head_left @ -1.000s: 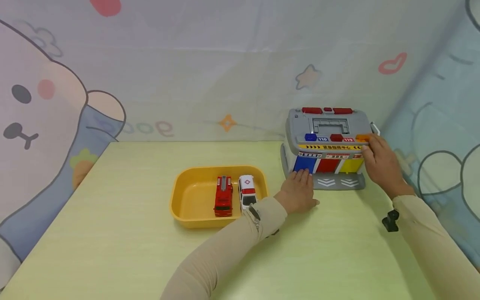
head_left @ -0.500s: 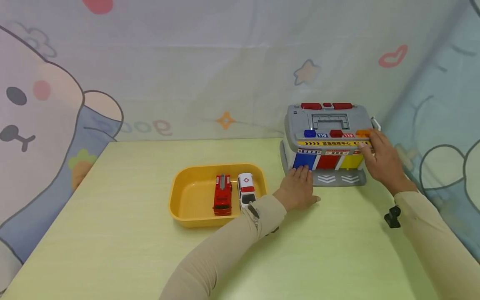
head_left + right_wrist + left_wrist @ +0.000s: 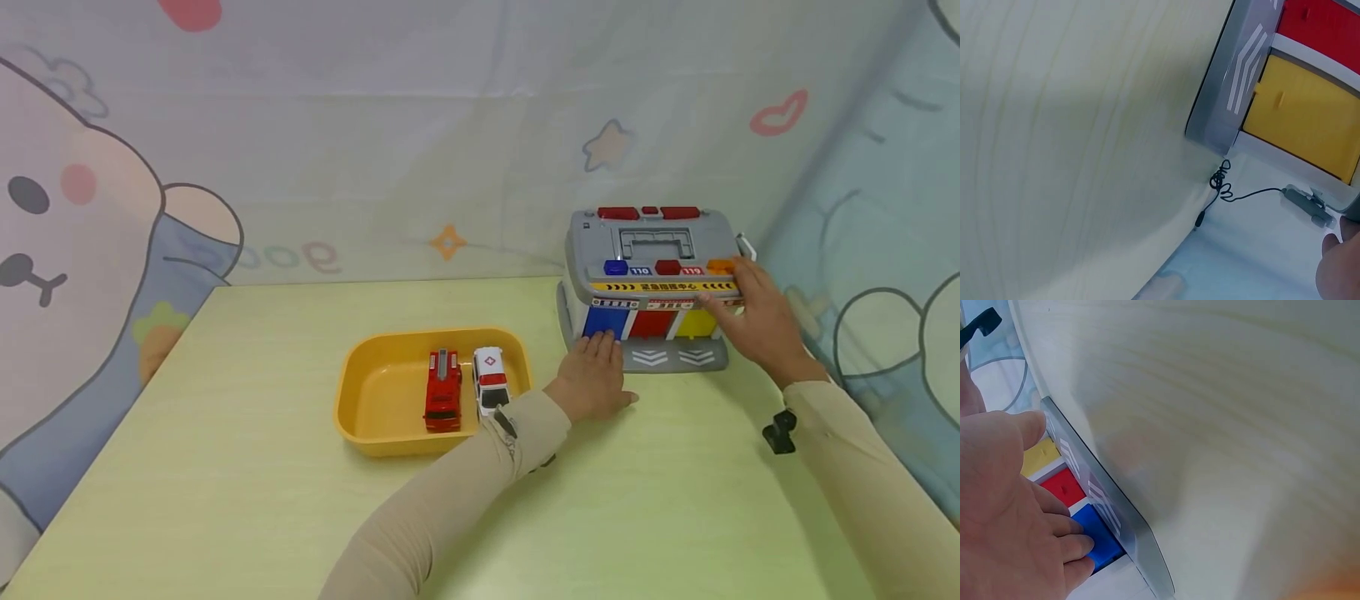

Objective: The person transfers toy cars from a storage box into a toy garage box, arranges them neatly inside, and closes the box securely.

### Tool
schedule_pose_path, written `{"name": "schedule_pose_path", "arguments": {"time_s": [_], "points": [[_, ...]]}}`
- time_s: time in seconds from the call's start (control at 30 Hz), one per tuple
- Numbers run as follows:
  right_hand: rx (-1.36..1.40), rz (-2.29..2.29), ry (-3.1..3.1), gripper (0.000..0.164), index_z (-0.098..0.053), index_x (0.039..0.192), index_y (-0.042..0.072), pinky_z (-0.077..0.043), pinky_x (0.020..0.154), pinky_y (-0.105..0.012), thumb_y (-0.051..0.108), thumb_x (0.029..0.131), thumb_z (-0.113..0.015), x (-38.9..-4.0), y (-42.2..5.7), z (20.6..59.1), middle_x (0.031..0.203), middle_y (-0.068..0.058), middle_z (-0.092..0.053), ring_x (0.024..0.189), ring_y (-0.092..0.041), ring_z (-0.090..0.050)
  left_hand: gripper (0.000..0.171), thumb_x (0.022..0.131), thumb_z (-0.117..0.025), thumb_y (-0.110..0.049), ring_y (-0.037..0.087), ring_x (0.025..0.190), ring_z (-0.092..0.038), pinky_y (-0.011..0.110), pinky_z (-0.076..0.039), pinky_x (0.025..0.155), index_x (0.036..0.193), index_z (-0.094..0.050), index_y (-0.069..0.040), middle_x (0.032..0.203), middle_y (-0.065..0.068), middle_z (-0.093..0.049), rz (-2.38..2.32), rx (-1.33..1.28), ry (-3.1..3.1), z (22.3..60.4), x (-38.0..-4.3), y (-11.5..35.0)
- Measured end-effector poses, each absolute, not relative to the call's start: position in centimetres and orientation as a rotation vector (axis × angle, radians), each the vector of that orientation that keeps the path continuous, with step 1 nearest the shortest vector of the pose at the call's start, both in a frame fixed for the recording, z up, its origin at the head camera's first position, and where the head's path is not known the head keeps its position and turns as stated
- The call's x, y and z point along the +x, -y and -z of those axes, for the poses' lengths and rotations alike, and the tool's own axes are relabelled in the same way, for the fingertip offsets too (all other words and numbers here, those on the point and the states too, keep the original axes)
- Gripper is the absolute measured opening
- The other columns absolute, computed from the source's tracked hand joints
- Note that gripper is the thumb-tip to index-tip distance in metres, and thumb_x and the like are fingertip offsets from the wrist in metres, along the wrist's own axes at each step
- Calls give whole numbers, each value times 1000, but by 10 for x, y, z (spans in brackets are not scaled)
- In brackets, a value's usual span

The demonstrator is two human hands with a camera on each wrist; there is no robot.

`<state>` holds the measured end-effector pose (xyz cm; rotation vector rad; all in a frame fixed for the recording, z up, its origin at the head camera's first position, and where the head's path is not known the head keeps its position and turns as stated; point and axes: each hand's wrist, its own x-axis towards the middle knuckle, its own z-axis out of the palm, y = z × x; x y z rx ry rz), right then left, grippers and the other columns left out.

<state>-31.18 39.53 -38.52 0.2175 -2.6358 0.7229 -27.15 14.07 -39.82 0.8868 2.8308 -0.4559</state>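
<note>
Gripping the right end of the toy garage [image 3: 647,286] roof, the right hand [image 3: 767,329] has its fingers by the orange button [image 3: 720,266]; its thumb has just slid inward along the front edge, seemingly adjusting the hold rather than finishing the step. The left hand [image 3: 591,381], fingers extended and holding nothing, touches the blue door [image 3: 603,321]. The garage stands at the worktop's [image 3: 225,467] back right. Left of it, a yellow tray [image 3: 382,400] carries a red fire engine [image 3: 443,392] beside a white ambulance [image 3: 491,377].
</note>
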Motion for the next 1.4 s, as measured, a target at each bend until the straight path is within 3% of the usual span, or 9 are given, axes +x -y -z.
{"name": "schedule_pose_path", "arguments": {"time_s": [0.17,0.37,0.63,0.87,0.97,1.07,1.23,1.4], "points": [[150,-728,2583,59,-42,146,6,-36,99,-68,47,104,-42,-313,-390,386,153,-24,-38,124,-47,-41,82,99,-28,-66,18,157,-14,33,-13,127,161,-16,-13,169,3,-14,473,906,-2845,400,-271,-141],[95,-781,2511,59,-47,144,2,-36,104,-65,45,103,-46,-314,-385,386,149,-25,-46,126,-46,-45,82,99,-28,-67,18,157,-11,33,-11,127,161,-14,-14,170,2,-12,472,889,-2837,402,-272,-142],[55,-810,2465,50,-54,137,5,-44,91,-57,39,104,-43,-314,-379,388,137,-23,-55,110,-41,-54,83,99,-29,-66,19,157,-11,33,-11,127,161,-14,-14,170,2,-11,466,890,-2832,404,-271,-143],[-10,-909,2412,48,-57,139,10,-41,78,-27,35,101,-42,-315,-375,386,137,-17,-57,103,-34,-58,83,99,-31,-66,20,157,-13,34,-13,127,161,-15,-13,170,3,-13,489,892,-2844,401,-270,-142],[-34,-929,2416,49,-55,141,12,-38,75,-21,35,101,-40,-317,-375,386,138,-15,-57,101,-31,-57,83,99,-30,-66,20,157,-12,34,-13,127,161,-15,-13,170,3,-13,500,890,-2841,400,-271,-143],[-38,-934,2417,49,-55,142,13,-42,79,-27,35,101,-40,-317,-376,387,142,-13,-55,103,-31,-57,83,99,-30,-66,20,157,-11,34,-11,127,161,-14,-13,170,3,-12,488,879,-2829,400,-272,-144],[-39,-943,2427,51,-53,145,12,-46,91,-48,33,100,-40,-316,-377,388,156,-9,-45,116,-36,-56,84,99,-29,-67,19,157,-8,33,-9,127,162,-12,-14,170,2,-10,472,853,-2813,399,-273,-145],[-53,-934,2429,52,-50,147,13,-45,91,-44,33,100,-39,-316,-377,388,157,-8,-44,117,-37,-56,83,99,-30,-66,19,157,-9,33,-10,127,161,-13,-13,170,2,-10,483,850,-2816,399,-273,-145]]}}
